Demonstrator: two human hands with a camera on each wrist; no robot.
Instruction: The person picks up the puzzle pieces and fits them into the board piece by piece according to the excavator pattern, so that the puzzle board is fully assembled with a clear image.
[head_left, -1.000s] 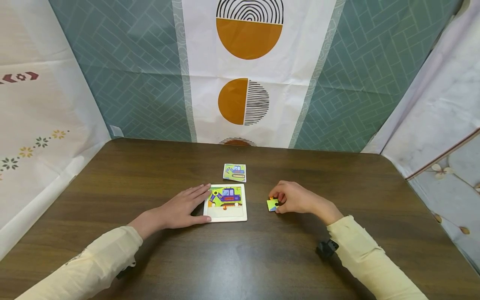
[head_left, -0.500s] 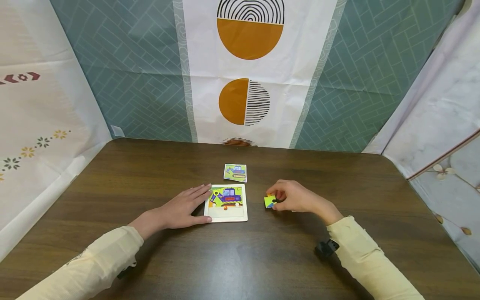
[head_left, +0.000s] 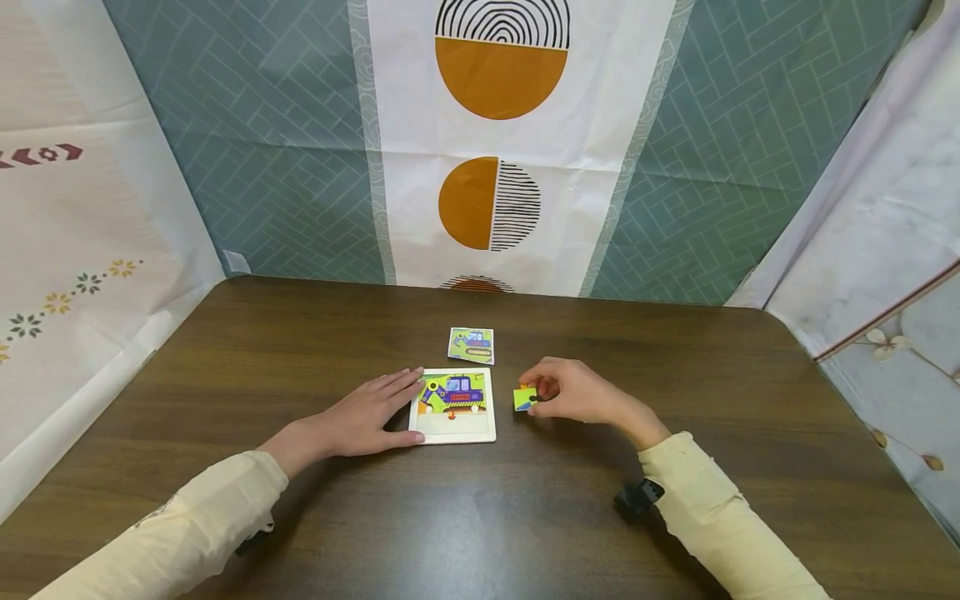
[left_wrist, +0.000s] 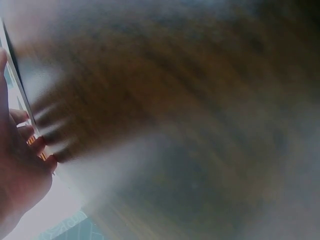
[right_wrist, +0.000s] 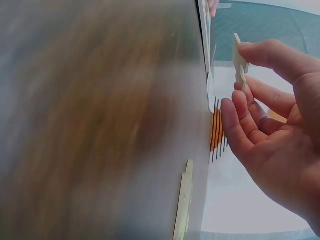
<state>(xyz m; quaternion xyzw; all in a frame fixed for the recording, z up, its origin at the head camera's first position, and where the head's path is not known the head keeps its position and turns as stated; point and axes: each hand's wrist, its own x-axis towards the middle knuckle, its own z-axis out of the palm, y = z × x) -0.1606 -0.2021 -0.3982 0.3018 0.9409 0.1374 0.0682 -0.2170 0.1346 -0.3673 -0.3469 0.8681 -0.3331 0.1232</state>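
Note:
A white puzzle tray [head_left: 456,428] lies on the table, a purple and green digger picture filling its upper part and a bare white strip below. My left hand [head_left: 360,419] rests its straight fingers and thumb on the tray's left edge. To the right of the tray, my right hand [head_left: 577,395] pinches a green and blue puzzle piece [head_left: 523,400] between thumb and fingers. The right wrist view shows this puzzle piece [right_wrist: 239,55] edge-on, raised off the table. Another puzzle piece [right_wrist: 183,205] lies on the table below the right hand, hidden from the head view.
A small picture card [head_left: 471,345] with a similar digger lies just behind the tray. The brown table [head_left: 420,517] reaches back to a patterned cloth [head_left: 300,167] hung upright. More cloths hang on the left and right sides.
My right hand has carried the puzzle piece leftward and slightly back, closer to the tray, turning it a little. The left hand has stayed on the tray's edge.

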